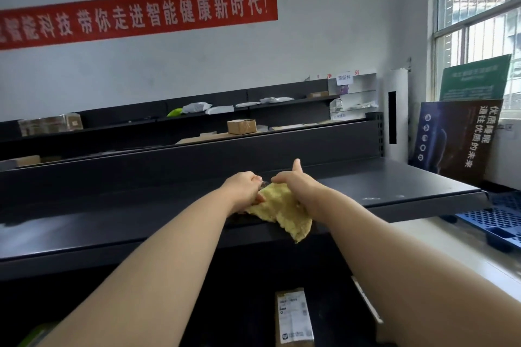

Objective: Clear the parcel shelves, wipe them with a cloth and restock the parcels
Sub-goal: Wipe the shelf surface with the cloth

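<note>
A yellow cloth [283, 211] lies crumpled on the top black shelf [112, 222] in front of me, one corner hanging over the front edge. My left hand [244, 187] grips its left side. My right hand [293, 180] pinches its far edge, thumb raised. The shelf around the cloth carries no parcels. A brown parcel with a white label [293, 318] lies on a lower shelf below my arms.
A second black shelf unit [197, 110] along the far wall holds a cardboard box [242, 126], grey mailer bags [197, 107] and taped boxes [50, 124]. Leaning signboards [456, 138] and a blue plastic pallet [499, 220] stand at right, under a window.
</note>
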